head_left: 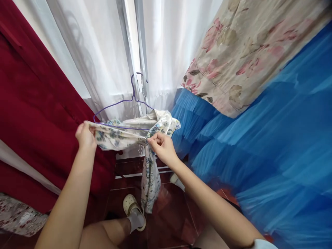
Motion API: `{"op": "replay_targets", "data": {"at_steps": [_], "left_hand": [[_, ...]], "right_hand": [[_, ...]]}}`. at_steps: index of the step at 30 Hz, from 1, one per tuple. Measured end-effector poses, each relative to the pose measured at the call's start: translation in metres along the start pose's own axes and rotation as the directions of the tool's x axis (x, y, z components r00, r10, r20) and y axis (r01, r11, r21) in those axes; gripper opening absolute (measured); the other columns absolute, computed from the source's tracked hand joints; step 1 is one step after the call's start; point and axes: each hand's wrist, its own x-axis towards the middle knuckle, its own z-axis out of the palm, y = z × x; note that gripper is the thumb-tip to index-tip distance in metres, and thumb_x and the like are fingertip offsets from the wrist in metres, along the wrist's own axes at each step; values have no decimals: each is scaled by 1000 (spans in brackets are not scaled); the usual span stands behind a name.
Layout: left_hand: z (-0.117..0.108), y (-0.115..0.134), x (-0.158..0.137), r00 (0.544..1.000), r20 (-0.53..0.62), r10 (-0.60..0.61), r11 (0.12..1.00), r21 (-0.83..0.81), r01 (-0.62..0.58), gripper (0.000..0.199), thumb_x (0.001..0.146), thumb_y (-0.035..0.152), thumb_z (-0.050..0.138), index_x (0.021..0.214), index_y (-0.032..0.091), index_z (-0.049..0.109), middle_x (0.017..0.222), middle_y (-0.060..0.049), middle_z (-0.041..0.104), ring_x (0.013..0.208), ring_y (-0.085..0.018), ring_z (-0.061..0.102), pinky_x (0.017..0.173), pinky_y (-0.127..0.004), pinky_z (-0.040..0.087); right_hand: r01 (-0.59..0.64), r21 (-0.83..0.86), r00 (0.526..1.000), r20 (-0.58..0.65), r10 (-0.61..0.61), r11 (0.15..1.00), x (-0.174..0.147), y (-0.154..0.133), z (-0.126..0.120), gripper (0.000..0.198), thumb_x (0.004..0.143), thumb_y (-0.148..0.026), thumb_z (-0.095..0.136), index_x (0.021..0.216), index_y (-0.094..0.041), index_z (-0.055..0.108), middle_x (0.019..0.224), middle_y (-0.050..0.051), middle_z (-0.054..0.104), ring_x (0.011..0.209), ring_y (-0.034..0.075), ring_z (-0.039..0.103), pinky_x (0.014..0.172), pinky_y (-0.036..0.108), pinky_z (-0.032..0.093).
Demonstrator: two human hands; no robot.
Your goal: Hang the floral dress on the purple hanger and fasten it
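A white garment with a blue and yellow flower print (151, 173) hangs partly on a thin purple hanger (114, 104). Its right shoulder lies over the hanger's right arm, and a long part drops toward the floor. My left hand (86, 135) pinches the garment's edge by the hanger's left end and holds it stretched sideways. My right hand (163, 147) is closed on the garment just below the hanger's lower bar, right of the middle. The hanger's hook is up against a pale metal strip between white curtains.
White curtains (90, 45) hang in front. Deep red cloth (38, 103) fills the left side. To the right hang a beige floral cloth (228, 65) and layered blue tulle (272, 138). Below is a dark red tiled floor (171, 211), with a cream clog (129, 204) on one foot.
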Motion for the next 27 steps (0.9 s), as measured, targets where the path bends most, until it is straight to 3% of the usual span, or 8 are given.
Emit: {"op": "replay_targets", "data": {"at_steps": [6, 11, 14, 16, 18, 20, 23, 27], "left_hand": [[-14, -48, -93, 960, 257, -112, 992, -26, 123, 38, 91, 51, 59, 79, 15, 51, 67, 1, 57, 60, -10, 55, 63, -25, 48], [-13, -23, -162, 904, 425, -37, 999, 23, 30, 34, 85, 46, 70, 91, 13, 68, 78, -4, 65, 71, -15, 58, 64, -23, 45], [-5, 12, -194, 789, 614, 29, 992, 77, -97, 27, 92, 41, 63, 93, 15, 70, 73, -2, 64, 65, -14, 57, 58, -23, 42], [3, 35, -212, 665, 741, 92, 977, 63, -206, 23, 95, 37, 59, 93, 17, 72, 77, -2, 68, 66, -14, 59, 61, -23, 44], [12, 52, -226, 529, 836, 146, 950, 31, -311, 20, 96, 32, 58, 94, 19, 73, 87, -2, 72, 76, -15, 64, 71, -24, 48], [18, 61, -234, 451, 883, 128, 948, 25, -318, 21, 96, 32, 56, 93, 21, 74, 92, -3, 73, 85, -17, 67, 79, -25, 49], [18, 61, -239, 433, 900, -44, 997, 65, -35, 24, 97, 39, 55, 98, 20, 70, 82, -4, 69, 74, -16, 63, 68, -24, 49], [2, 43, -251, 188, 959, -214, 892, 113, 437, 35, 92, 45, 63, 115, 18, 62, 96, -9, 69, 85, -20, 66, 75, -30, 55]], "right_hand": [[-143, 10, 989, -36, 144, 990, -24, 50, -22, 25, 85, -39, 65, 72, -21, 54, 50, -6, 50, 46, 11, 41, 49, 24, 29], [-298, -142, 932, 171, 320, 944, -71, 102, -45, 23, 83, -35, 67, 69, -18, 58, 49, -4, 53, 46, 12, 47, 49, 24, 33], [-259, -256, 897, 293, 330, 931, -92, 96, -46, 18, 77, -31, 75, 83, -16, 69, 67, 2, 68, 59, 16, 57, 58, 27, 42], [-167, -276, 895, 361, 263, 947, -99, 74, -42, 39, 73, -33, 81, 107, -18, 70, 93, 6, 72, 80, 21, 63, 74, 32, 48], [-103, -181, 885, 432, 173, 978, -101, 47, -35, 52, 71, -36, 84, 118, -20, 66, 109, 7, 69, 99, 26, 61, 89, 37, 48], [-144, -36, 851, 506, 143, 989, -100, 21, -30, 36, 80, -40, 77, 109, -20, 69, 102, 5, 68, 99, 25, 61, 90, 36, 48], [-264, 92, 828, 531, 177, 960, -97, -5, -30, 26, 94, -43, 60, 96, -19, 69, 87, 2, 64, 80, 18, 57, 76, 30, 47], [-163, 37, 924, 355, 139, 986, -91, -15, -54, 21, 97, -39, 56, 92, -20, 65, 83, 1, 59, 75, 17, 51, 69, 28, 42]]}}
